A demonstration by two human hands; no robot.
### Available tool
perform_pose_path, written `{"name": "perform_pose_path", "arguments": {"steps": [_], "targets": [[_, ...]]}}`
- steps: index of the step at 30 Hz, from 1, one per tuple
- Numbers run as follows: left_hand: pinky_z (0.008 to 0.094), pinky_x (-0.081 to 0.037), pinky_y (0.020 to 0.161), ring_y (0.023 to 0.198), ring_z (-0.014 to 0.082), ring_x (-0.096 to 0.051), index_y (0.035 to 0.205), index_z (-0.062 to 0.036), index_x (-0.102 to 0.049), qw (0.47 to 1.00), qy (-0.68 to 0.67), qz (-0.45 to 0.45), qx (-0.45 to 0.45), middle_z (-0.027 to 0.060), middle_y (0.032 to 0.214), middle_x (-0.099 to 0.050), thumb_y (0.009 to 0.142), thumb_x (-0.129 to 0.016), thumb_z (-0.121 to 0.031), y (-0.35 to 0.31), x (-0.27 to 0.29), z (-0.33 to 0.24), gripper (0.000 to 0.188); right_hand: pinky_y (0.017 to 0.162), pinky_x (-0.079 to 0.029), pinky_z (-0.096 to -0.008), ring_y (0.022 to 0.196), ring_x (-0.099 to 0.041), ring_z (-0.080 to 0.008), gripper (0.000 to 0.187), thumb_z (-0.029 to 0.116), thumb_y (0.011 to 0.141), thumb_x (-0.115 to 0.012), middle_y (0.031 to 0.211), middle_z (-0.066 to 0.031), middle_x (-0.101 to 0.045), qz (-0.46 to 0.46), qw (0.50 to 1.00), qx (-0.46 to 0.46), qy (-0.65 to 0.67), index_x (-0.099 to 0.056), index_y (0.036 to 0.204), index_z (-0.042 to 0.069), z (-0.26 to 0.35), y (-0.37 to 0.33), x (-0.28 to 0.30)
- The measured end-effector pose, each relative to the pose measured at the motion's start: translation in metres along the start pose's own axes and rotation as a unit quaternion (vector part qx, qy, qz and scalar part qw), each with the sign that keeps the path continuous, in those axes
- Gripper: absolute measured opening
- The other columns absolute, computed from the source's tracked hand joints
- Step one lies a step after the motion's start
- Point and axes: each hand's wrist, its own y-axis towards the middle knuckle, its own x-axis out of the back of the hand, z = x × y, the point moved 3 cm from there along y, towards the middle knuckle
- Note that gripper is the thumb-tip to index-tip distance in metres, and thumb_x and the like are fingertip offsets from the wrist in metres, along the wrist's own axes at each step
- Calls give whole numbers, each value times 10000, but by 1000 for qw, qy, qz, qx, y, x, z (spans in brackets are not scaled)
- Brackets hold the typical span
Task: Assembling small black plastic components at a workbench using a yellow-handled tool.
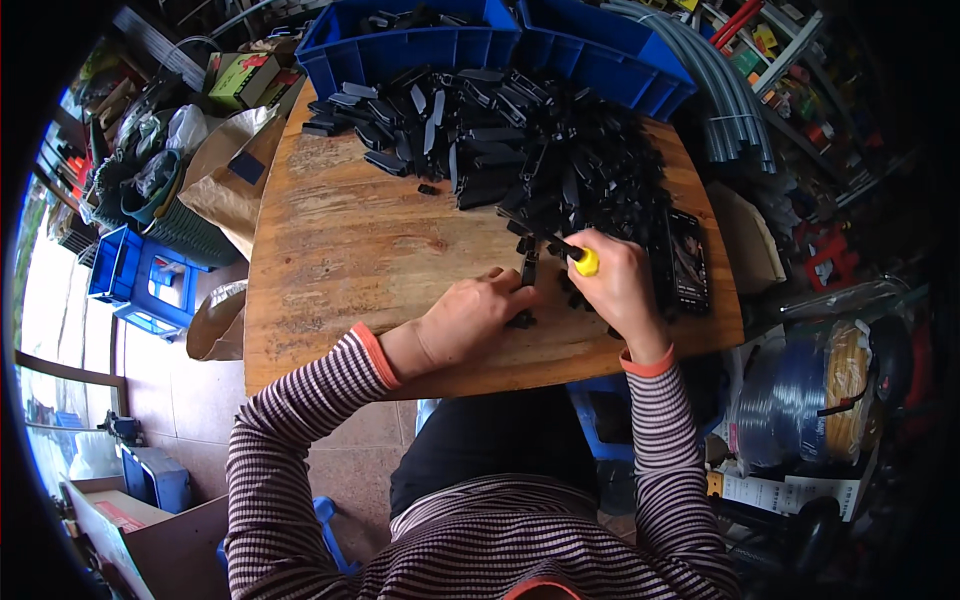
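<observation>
Left hand (470, 318) pins a small black plastic part (527, 270) to the wooden surface (340, 250) while the right hand (618, 285) grips a yellow-handled screwdriver (572, 252), tip at the part — looks like fastening, needing steady, aligned pressure next.

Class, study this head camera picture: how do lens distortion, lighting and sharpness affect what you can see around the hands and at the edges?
Head view: fisheye bends the wooden table edges and darkens the rim into a black vignette; daylight is even and soft, brightest at far left; the left hand and right hand with the yellow-handled screwdriver are fairly sharp; the pile of black parts merges into dark mass with little detail.
</observation>
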Motion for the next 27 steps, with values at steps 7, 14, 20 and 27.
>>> {"name": "perform_pose_path", "arguments": {"steps": [7, 14, 20, 27], "targets": [[359, -559, 796, 1032, 281, -594, 1167, -38, -623, 994, -3, -73, -82, 108, 1058, -592, 713, -661, -69, 1, 13, 3, 457, 605, -519, -353, 716, -666, -333, 175, -34, 754, -698, 799, -138, -660, -35, 998, 27, 35, -613, 895, 23, 5, 0, -10], [322, -575, 835, 1118, 265, -572, 1152, -8, -616, 988, 70, -53, -127, 98, 1130, -592, 742, -627, -64, 0, -7, 2, 414, 595, -522, -360, 724, -668, -324, 184, -53, 740, -687, 798, -129, -656, -19, 998, 48, 26, -612, 885, 32, 2, 2, -30], [337, -562, 860, 1120, 278, -571, 1141, -8, -614, 989, 55, -64, -125, 107, 1134, -590, 766, -601, -87, 0, -10, 3, 383, 601, -532, -363, 728, -669, -319, 218, -73, 704, -676, 811, -119, -661, -29, 997, 75, -13, -612, 880, 40, 2, 0, -38], [342, -551, 877, 1089, 289, -590, 1140, -4, -606, 989, 54, -66, -122, 112, 1121, -590, 770, -597, -91, -1, -10, 2, 380, 613, -538, -361, 733, -669, -318, 237, -98, 701, -657, 807, -109, -660, -14, 995, 95, -7, -612, 886, 43, 1, -1, -39]]}}
